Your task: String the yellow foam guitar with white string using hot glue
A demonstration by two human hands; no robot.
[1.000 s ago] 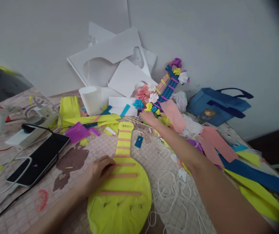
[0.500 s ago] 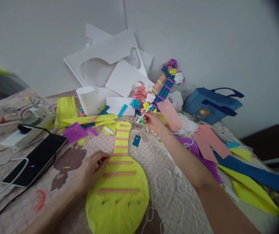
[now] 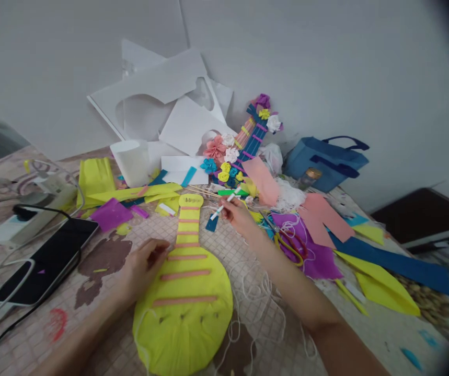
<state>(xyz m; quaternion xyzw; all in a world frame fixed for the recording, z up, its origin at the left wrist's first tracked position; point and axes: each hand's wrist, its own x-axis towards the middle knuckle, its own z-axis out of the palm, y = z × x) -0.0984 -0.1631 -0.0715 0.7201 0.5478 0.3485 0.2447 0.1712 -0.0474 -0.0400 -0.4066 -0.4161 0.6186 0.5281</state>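
A yellow paper-covered toy guitar (image 3: 183, 334) lies flat, its round body close to me and its neck away from me. Pinkish strips cross it, and small dark pegs stand in a row on the body. My left hand (image 3: 146, 263) rests at the guitar's left edge where neck meets body, fingers curled and fingertips pressed together; what they hold, if anything, is hidden. My right hand (image 3: 239, 213) pinches a slim white pen-like stick (image 3: 224, 205), held tilted right of the guitar's head. Below the stick's lower end lies a small dark blue piece (image 3: 211, 224).
Loose white string (image 3: 265, 292) spreads right of the guitar. Scissors (image 3: 289, 248) lie on purple paper (image 3: 322, 263) beside my right forearm. At left are a phone (image 3: 47, 261) and a power strip (image 3: 20, 219). A flower-decorated blue guitar (image 3: 253, 141) leans behind, near a blue bag (image 3: 318, 164).
My right hand has brought the white stick nearer to me and lower, over the dark blue piece. The view has shifted right, uncovering the scissors. My left hand stays at the guitar's edge.
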